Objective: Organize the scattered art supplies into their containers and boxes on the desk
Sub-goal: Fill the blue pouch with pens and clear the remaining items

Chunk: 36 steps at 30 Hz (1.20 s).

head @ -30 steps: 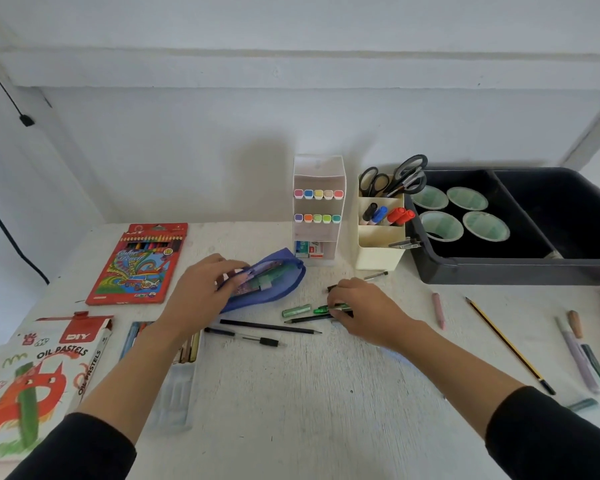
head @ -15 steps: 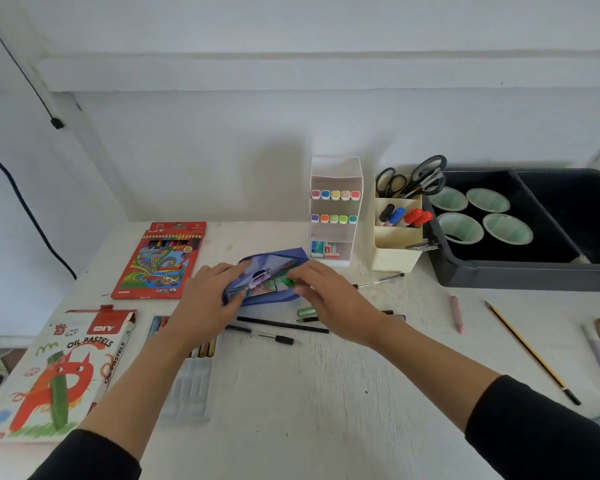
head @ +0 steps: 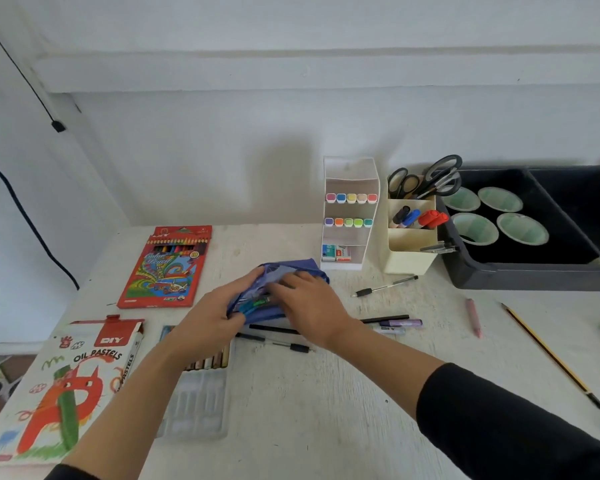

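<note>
A blue fabric zip pouch [head: 293,268] lies on the white-painted desk [head: 326,417], just in front of a white tiered marker rack [head: 350,237] and between both of the person's hands. The left hand [head: 208,320] grasps the pouch's near left end, thumb on top and fingers curled under the cloth, holding its mouth apart. The right hand [head: 309,306] lies over the pouch from the right with its fingers bent toward the opening. A green marker [head: 261,301] shows in that opening beside a teal one, but whether the right fingers are pinching it cannot be told. A thin black pencil [head: 274,329] and a black ballpoint pen [head: 284,345] lie on the desk just under the hands. To the right of the wrist rest a purple marker [head: 400,322], another black pen [head: 385,287], a pink crayon [head: 474,317] and, further off, a yellow-and-black striped pencil [head: 551,355]. Left of the pouch lies a flat red box of colour pencils [head: 167,268]. Nearer the person is an open cardboard oil pastels box [head: 66,386], with a clear plastic pastel tray [head: 198,407] partly under the left forearm. Beside the rack stands a cream pen holder [head: 409,247] with black-handled scissors [head: 430,178] and markers. It touches a dark grey plastic bin [head: 534,275] holding four pale green paper cups [head: 522,228].
</note>
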### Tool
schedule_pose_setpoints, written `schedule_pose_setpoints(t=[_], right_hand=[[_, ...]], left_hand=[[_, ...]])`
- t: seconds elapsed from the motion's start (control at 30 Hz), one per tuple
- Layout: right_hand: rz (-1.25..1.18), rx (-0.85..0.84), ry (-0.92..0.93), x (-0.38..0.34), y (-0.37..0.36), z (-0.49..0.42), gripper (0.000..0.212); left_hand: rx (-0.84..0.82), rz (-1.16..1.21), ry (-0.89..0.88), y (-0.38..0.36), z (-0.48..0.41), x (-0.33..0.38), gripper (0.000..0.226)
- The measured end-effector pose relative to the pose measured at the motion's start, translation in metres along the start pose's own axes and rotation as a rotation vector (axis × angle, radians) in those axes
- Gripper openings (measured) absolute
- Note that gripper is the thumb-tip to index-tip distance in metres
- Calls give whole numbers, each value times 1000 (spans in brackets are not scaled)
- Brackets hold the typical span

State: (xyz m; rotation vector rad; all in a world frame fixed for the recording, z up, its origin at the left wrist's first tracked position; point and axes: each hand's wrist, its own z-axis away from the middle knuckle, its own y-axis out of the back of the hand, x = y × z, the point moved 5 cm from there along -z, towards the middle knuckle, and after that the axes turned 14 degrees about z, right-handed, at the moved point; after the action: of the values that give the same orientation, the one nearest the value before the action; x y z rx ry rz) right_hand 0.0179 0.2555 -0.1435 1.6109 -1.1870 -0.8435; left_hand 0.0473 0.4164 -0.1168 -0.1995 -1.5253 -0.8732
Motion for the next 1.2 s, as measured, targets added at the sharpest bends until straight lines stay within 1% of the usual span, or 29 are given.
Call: schedule_pose_setpoints(t=[0.1,0.17,0.2,0.27,0.3,0.37,0.43,0.47,0.5,0.53,0.6,0.63,0.67,0.7,0.77,0.87,0.97,1.03,1.1,1.2], right_hand=[[71,46,-117,11,9,5,30],[135,61,-165,15,20,10,37],[132,30,-194,18,26,12,44],[90,-112,-252,25,35,13,59],[84,-183,-250,29,38,14,63],[111,-296,-184,36,44,15,59],[141,-371,-124,43,45,21,54],[153,-355,-118,45,45,24,50],[155,-305,-134,48,46,26,45],[142,-247,-171,50,47,28,39],[88,-148,-277,52,48,28,33],[54,-113,-320,50,49,27,31],[28,-83,-345,49,49,24,29],[-3,-62,-350,46,48,21,27],[-68,-62,-311,36,46,12,27],[-147,-99,-234,17,41,-3,28],[-242,-40,-211,-3,40,-16,25],[-269,-7,-205,-12,41,-23,26],[-314,-17,-229,-12,41,-27,28],[-356,-59,-243,-5,38,-30,25]], left_hand=[[-56,41,-27,1,-2,9,77],[-35,94,-46,5,-8,16,68],[-28,137,-44,7,-11,18,64],[-43,236,-22,9,-21,18,61],[-56,274,-10,9,-26,17,60],[-49,280,-11,12,-35,12,59],[6,230,-42,17,-45,10,54],[31,213,-54,19,-49,10,47],[37,210,-64,20,-52,10,39],[18,204,-72,20,-54,10,31],[-78,186,-81,16,-53,9,18],[-135,165,-77,14,-51,6,17],[-172,121,-81,12,-49,3,25],[-175,83,-102,12,-47,0,34],[-88,32,-178,16,-47,-2,41],[57,26,-270,20,-48,-2,41],[117,78,-317,14,-43,3,43],[180,141,-293,11,-40,6,48],[214,200,-261,8,-39,5,54],[203,324,-208,5,-42,0,61]])
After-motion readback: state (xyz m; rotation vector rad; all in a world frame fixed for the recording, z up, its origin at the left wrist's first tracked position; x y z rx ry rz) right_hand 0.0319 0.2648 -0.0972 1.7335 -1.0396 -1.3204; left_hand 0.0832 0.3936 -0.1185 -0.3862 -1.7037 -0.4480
